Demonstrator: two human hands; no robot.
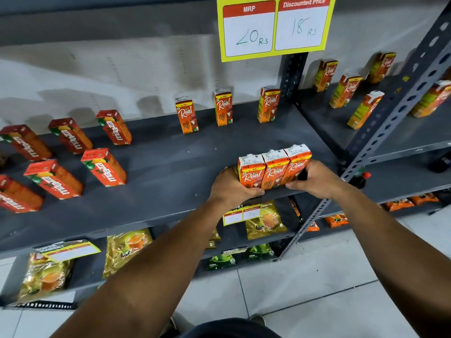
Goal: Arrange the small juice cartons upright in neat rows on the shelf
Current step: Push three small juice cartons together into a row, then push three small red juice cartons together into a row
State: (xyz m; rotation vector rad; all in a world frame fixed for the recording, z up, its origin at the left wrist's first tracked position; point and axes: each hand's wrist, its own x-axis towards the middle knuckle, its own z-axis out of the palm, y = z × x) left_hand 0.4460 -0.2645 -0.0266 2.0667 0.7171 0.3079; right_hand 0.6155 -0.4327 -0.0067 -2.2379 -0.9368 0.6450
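your left hand and your right hand press together from both sides on three orange real cartons, so the two hands grasp them as one block. the three cartons stand upright, touching side by side, at the front edge of the grey shelf, on its right part. your left thumb lies along the bottom front of the left carton, and your right fingers cover the lower corner of the right carton.

further back on the same shelf, near the wall, three more real cartons stand upright in a loose row, well apart from each other. on the left part of the shelf the red maaza cartons stand in two loose rows, apart from each other and turned at different angles.

above the shelf hangs a yellow price sign with "20 rs" and "18 rs" written by hand. on the neighbour shelf at the right, behind the slotted post, more orange cartons stand scattered. on the lower shelves lie yellow tea packets.
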